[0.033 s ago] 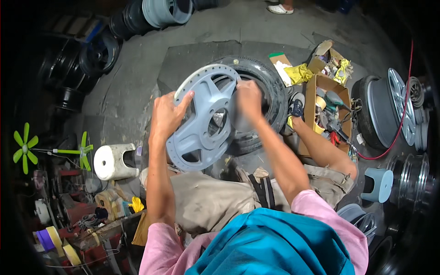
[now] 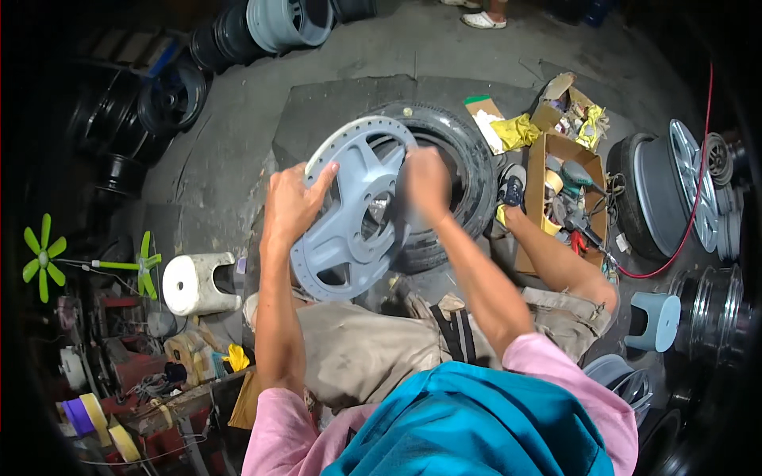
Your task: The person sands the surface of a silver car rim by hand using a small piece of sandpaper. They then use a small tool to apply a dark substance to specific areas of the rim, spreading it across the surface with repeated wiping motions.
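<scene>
A grey spoked wheel rim face (image 2: pixel 349 230), with a ring of small holes round its edge, stands tilted before me. My left hand (image 2: pixel 294 202) grips its left edge, fingers behind and thumb lying over the front. On the opposite side, my right hand (image 2: pixel 427 186) is closed at the edge, its fingers smeared by motion. Beneath it shows a dark grey, sheet-like thing (image 2: pixel 405 194), too blurred to name surely. Behind the rim face a black tyre (image 2: pixel 472 151) lies flat on the floor, partly hidden by it and by my right hand.
Right of the tyre, a cardboard box (image 2: pixel 540 159) holds tools and tape rolls. Yellow gloves (image 2: pixel 517 128) lie beyond it. A white stool (image 2: pixel 184 284) stands left, a blue stool (image 2: pixel 665 321) right. A red hose (image 2: pixel 689 238) hangs by a tyred wheel (image 2: pixel 659 198). More rims (image 2: pixel 290 24) line the back.
My right hand has shifted slightly left and down along the rim face's edge, and the grey sheet-like thing shows less. The rim face sits slightly lower. My left hand keeps its hold.
</scene>
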The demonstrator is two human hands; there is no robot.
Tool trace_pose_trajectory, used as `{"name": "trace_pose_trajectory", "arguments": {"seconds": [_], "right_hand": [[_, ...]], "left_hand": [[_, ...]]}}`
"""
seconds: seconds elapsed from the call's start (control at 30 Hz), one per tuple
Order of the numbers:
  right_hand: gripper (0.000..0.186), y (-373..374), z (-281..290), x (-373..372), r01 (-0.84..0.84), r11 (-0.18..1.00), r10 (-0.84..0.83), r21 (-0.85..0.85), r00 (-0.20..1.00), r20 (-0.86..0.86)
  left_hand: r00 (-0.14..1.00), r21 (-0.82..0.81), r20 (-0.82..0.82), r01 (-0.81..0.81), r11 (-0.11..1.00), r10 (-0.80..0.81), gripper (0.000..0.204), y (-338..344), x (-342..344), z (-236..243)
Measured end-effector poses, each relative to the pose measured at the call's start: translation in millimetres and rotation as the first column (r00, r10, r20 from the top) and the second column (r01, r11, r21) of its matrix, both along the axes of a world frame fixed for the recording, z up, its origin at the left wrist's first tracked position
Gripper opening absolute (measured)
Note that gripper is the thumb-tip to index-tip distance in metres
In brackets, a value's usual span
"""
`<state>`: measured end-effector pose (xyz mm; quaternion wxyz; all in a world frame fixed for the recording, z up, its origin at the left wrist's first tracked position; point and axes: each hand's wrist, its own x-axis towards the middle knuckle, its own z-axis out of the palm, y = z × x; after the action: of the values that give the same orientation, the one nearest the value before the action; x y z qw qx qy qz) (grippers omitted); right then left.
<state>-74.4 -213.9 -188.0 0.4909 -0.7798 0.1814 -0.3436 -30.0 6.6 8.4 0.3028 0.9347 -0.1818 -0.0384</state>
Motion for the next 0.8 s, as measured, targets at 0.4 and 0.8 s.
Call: {"name": "trace_pose_trajectory", "arguments": {"seconds": [0.4,0.8], "right_hand": [[0.024,-1,-25,-11,-0.221,0.975,0.222,0.023,0.973,-0.059],[0.027,27,90,-24,-0.24,0.827,0.355,-0.508,0.924,0.141]], "left_hand": [[0.995,-0.02,0.101,0.018,1.0,-0.016,0.066,3,5,-3],[0.995,-0.06,0.099,0.034,0.998,-0.028,0.072,0,2,1]]}}
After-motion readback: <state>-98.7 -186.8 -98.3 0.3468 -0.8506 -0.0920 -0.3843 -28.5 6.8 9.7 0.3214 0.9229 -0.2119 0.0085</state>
